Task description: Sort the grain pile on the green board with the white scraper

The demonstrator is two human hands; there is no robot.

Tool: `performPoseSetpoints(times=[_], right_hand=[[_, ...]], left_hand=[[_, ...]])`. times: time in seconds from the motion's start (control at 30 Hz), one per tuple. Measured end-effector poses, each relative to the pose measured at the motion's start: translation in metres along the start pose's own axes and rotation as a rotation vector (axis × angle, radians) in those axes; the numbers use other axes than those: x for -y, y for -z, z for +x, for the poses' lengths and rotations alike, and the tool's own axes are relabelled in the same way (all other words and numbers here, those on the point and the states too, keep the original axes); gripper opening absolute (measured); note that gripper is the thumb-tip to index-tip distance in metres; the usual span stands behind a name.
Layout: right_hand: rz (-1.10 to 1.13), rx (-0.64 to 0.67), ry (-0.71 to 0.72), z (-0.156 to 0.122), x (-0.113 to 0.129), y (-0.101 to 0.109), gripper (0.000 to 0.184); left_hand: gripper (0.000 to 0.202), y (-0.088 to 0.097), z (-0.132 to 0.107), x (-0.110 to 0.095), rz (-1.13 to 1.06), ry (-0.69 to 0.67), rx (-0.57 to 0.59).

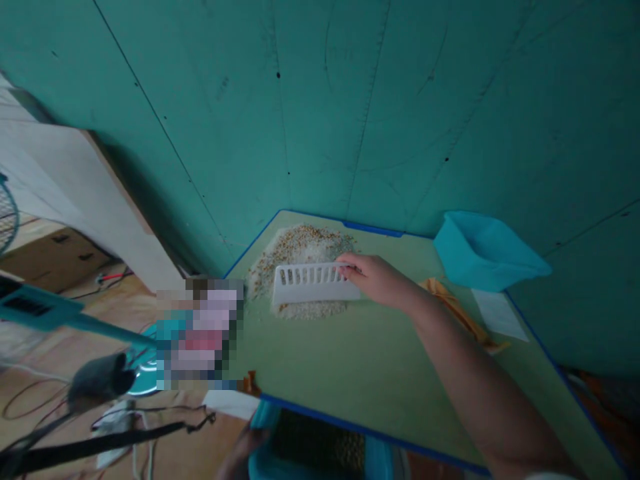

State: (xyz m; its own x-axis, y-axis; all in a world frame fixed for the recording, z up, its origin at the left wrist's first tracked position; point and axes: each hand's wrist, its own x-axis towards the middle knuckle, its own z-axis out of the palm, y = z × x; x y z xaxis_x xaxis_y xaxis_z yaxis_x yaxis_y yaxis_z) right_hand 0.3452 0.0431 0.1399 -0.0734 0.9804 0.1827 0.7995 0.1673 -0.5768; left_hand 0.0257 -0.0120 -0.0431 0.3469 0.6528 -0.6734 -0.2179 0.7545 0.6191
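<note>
My right hand (375, 279) is closed on the right end of a white slotted plastic board (313, 292), which has a row of upright slots along its top. The board stands in a spread of white grains mixed with orange-brown kernels (305, 243). Most of the grain lies behind it, and a smaller patch shows in front. At the bottom edge, what appears to be my left hand (244, 448) is blurred and dark beside a blue bin (260, 423). Its fingers cannot be made out. Inside the bin are dark contents with some pale kernels.
The pale green table (390, 373) has a blue edge and stands against a green wall (320, 133). A turquoise container (493, 257), an orange-brown cloth or wrapper (457, 313) and white paper (500, 317) are on the right. To the left are a turquoise fan (45, 310), cables and a pixelated area.
</note>
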Motion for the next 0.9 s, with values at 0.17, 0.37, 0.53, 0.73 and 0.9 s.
performPoseSetpoints(times=[0.17, 0.37, 0.53, 0.73, 0.9], right_hand=[[-0.001, 0.019, 0.036, -0.002, 0.002, 0.002, 0.019], [0.029, 0.008, 0.030, -0.004, 0.000, 0.012, 0.017], [0.050, 0.056, -0.007, -0.011, -0.007, 0.028, 0.017], [0.204, 0.131, -0.189, -0.024, -0.030, 0.051, 0.016], [0.194, 0.137, -0.246, -0.024, -0.044, 0.057, 0.017]], left_hand=[[0.034, -0.018, -0.010, -0.008, -0.125, 0.075, 0.131], [0.037, -0.025, -0.016, -0.014, -0.089, 0.016, 0.129], [0.040, -0.027, -0.015, -0.013, -0.089, 0.014, 0.099], [0.042, -0.030, -0.016, -0.013, -0.087, 0.011, 0.112], [0.035, -0.030, -0.018, -0.012, -0.115, 0.021, 0.112]])
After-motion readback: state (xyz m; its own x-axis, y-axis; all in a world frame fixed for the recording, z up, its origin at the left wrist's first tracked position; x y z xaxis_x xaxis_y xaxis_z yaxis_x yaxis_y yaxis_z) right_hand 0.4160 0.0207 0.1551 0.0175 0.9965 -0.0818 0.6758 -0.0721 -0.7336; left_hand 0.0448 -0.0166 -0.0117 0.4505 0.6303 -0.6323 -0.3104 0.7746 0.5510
